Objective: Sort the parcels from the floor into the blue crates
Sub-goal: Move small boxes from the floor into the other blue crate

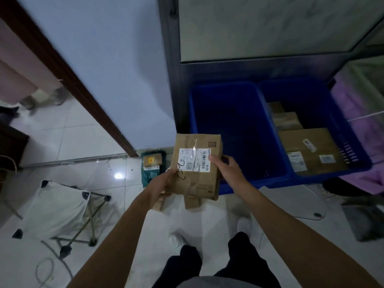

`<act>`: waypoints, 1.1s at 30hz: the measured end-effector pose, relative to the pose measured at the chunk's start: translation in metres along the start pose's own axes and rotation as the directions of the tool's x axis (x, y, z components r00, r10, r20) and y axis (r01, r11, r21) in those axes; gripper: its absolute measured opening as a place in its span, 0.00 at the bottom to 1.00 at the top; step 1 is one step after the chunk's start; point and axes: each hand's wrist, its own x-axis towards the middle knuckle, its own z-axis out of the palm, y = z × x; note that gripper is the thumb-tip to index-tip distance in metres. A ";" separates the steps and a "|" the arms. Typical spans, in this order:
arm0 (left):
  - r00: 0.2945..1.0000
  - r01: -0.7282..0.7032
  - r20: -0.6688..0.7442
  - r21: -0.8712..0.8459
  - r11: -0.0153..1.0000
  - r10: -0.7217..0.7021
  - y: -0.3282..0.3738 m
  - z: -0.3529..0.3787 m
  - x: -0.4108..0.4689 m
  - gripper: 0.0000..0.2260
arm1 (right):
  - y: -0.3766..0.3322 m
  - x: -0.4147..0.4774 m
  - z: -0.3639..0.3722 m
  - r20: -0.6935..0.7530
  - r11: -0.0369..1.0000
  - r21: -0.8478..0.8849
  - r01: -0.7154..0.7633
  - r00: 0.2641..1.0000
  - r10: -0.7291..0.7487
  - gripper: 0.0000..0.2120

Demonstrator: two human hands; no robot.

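From the head camera, I hold one cardboard parcel (196, 166) in the air with both hands, just in front of the near rim of the left blue crate (193, 113). My left hand (160, 183) grips its left lower edge, thumb on top and fingers curled under. My right hand (225, 166) clasps the right side, thumb pressed on the white label (195, 160), fingers wrapped behind.

The first risk, as I judge it, is a wrong sort. The label bears handwritten marks, and the picture is too soft for me to read them surely. The left blue crate looks bare inside, while the right blue crate (353, 142) holds several brown boxes (313, 150), so a hasty drop could land in the wrong one.

The second is a slip: both hands hold only the edges, and glossy tape crosses the top under my thumb.

The third is underfoot. More small boxes (192, 201) lie on the floor right below the parcel, a green bagged parcel (151, 167) sits beside them, and a folding stool (60, 206) and a loose cable (45, 269) lie to my left. A blind step could crush or trip.
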 end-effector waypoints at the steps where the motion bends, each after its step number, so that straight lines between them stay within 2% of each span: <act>1: 0.999 -0.013 0.031 0.002 1.000 0.013 0.007 0.010 -0.002 0.27 | -0.001 -0.001 -0.012 -0.001 1.000 0.028 0.005 1.000 -0.005 0.41; 4: 0.994 -0.060 0.089 -0.012 0.998 0.061 0.026 0.047 -0.010 0.22 | 0.002 -0.002 -0.049 0.012 0.995 0.097 -0.001 1.000 0.000 0.39; 7: 0.991 -0.078 0.108 0.032 0.996 0.075 0.037 0.088 -0.009 0.27 | 0.008 -0.002 -0.095 0.025 0.991 0.129 -0.019 1.000 0.016 0.36; 10: 0.992 -0.086 0.096 0.048 0.995 0.081 0.048 0.138 -0.009 0.31 | 0.012 -0.005 -0.146 0.053 0.986 0.160 -0.047 0.998 0.039 0.27; 13: 0.996 -0.071 0.063 0.051 0.996 0.068 0.058 0.193 -0.010 0.33 | 0.014 0.000 -0.199 0.091 0.982 0.179 -0.057 0.995 0.041 0.22; 20: 0.998 -0.061 -0.028 -0.031 0.998 0.060 0.083 0.299 -0.008 0.19 | 0.009 0.020 -0.291 0.077 0.992 0.118 -0.053 0.996 0.044 0.28; 25: 0.993 -0.087 -0.089 -0.075 0.993 0.080 0.097 0.323 -0.003 0.21 | 0.001 0.025 -0.317 0.167 0.998 0.020 -0.058 0.985 0.054 0.25; 28: 0.986 -0.114 -0.127 -0.077 0.990 0.104 0.104 0.325 0.006 0.17 | 0.004 0.032 -0.317 0.202 0.997 -0.025 -0.068 0.977 0.072 0.24; 33: 0.985 -0.114 -0.134 -0.061 0.992 0.106 0.112 0.320 0.028 0.20 | 0.002 0.047 -0.315 0.205 0.995 -0.059 -0.086 0.974 0.096 0.22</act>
